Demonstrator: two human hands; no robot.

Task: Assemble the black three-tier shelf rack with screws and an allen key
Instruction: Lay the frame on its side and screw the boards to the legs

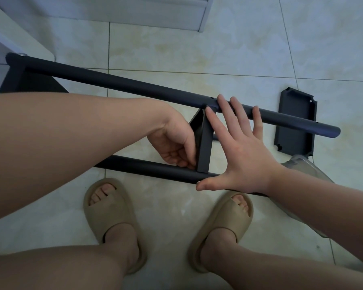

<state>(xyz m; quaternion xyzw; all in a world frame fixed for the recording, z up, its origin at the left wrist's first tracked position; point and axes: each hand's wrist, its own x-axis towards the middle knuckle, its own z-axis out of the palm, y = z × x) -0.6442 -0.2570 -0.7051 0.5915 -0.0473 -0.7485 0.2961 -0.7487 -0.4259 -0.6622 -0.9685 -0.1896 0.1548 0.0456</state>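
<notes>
The left hand (174,143) curled its fingers on the edge of the black shelf (204,143). The right hand (245,151) was spread wide, fingers apart, touching the far pole (113,80) and the near pole (145,168).

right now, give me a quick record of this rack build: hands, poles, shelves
left hand: grips middle shelf by near pole
right hand: open, fingers on far pole, thumb on near pole
loose shelf: on floor, behind far pole's right end
end shelf: at far pole's left end
allen key: not visible
</notes>
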